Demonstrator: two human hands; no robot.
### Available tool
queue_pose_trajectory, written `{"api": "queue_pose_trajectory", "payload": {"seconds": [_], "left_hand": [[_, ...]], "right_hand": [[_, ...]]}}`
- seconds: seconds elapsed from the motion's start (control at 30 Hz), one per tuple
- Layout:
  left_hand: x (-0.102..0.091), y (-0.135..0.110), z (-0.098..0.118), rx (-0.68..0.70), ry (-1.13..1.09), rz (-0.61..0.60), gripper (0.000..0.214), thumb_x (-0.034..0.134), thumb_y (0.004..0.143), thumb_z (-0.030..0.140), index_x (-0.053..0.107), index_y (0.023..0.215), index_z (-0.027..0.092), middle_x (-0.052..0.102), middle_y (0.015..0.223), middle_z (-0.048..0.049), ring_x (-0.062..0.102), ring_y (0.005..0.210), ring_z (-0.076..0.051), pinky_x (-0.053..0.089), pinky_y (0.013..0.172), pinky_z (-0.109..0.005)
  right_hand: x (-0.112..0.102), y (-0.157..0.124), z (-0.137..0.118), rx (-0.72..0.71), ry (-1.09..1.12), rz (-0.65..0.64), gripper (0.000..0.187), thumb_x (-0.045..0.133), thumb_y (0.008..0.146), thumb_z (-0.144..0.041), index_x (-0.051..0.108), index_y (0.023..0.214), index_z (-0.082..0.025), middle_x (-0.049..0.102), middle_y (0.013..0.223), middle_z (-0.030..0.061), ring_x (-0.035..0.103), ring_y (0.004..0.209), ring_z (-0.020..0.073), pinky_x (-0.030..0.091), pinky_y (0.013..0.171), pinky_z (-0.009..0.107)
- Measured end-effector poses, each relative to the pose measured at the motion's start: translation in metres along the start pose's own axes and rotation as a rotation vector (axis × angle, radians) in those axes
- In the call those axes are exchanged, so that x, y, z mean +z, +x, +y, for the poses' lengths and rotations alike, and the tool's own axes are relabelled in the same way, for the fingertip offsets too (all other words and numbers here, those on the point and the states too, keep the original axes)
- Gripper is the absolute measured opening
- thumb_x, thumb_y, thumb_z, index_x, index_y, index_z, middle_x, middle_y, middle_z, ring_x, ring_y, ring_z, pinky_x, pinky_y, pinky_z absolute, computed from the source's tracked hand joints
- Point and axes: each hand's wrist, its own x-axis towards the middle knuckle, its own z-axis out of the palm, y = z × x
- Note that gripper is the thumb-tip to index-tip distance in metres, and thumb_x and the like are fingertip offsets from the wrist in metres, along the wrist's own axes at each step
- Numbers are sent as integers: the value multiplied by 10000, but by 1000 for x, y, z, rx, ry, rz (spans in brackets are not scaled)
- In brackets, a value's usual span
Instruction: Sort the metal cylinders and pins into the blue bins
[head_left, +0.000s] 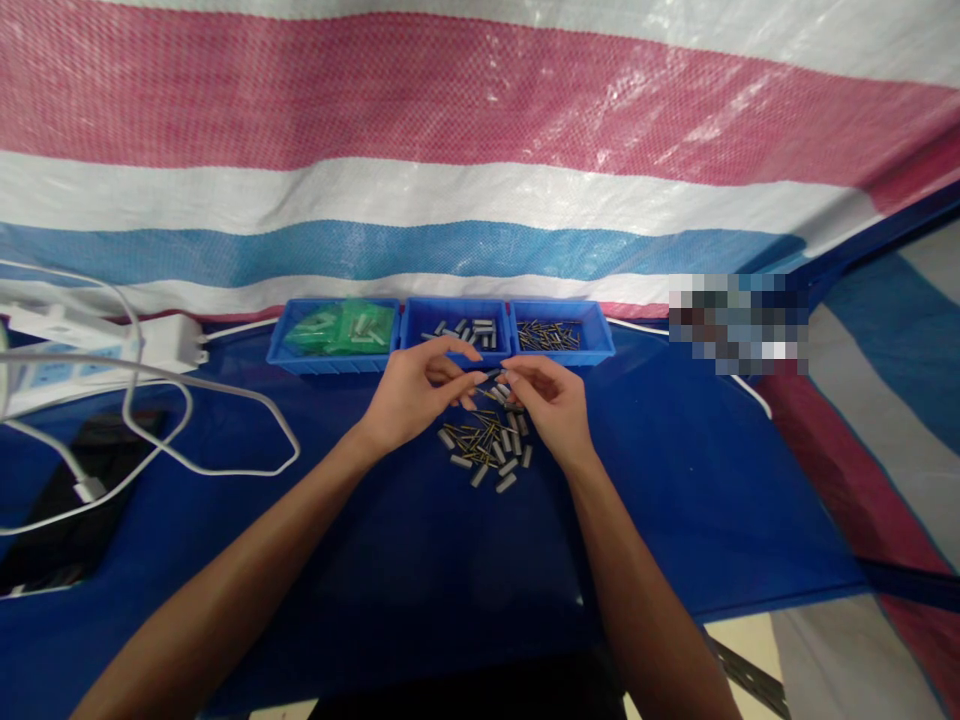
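Note:
My left hand (pixel 420 390) and my right hand (pixel 551 398) meet fingertip to fingertip above the table. Between them is a small dark metal piece (pixel 492 374), pinched from both sides; its exact kind is too small to tell. Just below lies a loose heap of thin brass-coloured pins (pixel 480 440) mixed with short grey metal sleeves (pixel 506 483). Behind my hands, the middle blue bin (pixel 415 343) holds more grey sleeves, and the right blue bin (pixel 600 345) holds thin pins. My left hand partly covers the middle bin's front edge.
In the left blue bin (pixel 279 345) sits a green plastic bag (pixel 345 325) with metal pieces. White cables (pixel 225 470) loop over a power strip (pixel 165 340) and a dark phone-like slab (pixel 67 500) at the left. A striped tarp (pixel 450 100) hangs behind the blue table (pixel 675 480).

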Motion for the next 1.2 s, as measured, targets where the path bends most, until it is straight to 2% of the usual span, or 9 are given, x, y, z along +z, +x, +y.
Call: {"api": "queue_pose_trajectory", "payload": {"seconds": [0.13,0.33,0.53,0.8,1.2], "left_hand": [[-2,2,2,60,124,-4,209,705,968,338,673,1092,172,642,608,40,610,485,-101,485,502,-199],[-4,2,3,129,193,-59,185,591,1023,270,636,1180,183,583,649,53,594,578,-98,478,578,-210],[-2,2,2,78,-3,-23,256,727,938,290,616,1143,184,711,806,-6,734,740,-149,598,731,-266],[-2,3,5,65,-187,52,289,865,795,262,664,975,159,757,914,-41,763,857,-167,644,884,-318],[-3,1,3,100,-46,43,289,866,802,271,701,1013,162,776,907,-54,784,846,-193,663,885,-344]], "right_hand": [[1,-1,-1,10,0,-48,169,770,889,-365,789,1004,-242,809,869,22,750,742,171,597,664,301],[-1,-1,0,-3,-6,-69,161,765,899,-367,792,1006,-249,808,873,21,762,784,183,613,685,310],[-1,-1,-1,19,-4,-60,192,784,876,-395,797,999,-249,801,863,18,724,704,164,618,657,312],[-2,0,-4,73,91,-128,207,810,857,-393,806,1004,-248,819,844,23,690,631,143,552,591,280],[-3,1,1,114,91,-111,252,864,798,-439,827,949,-241,817,825,25,696,638,154,555,588,283]]}}
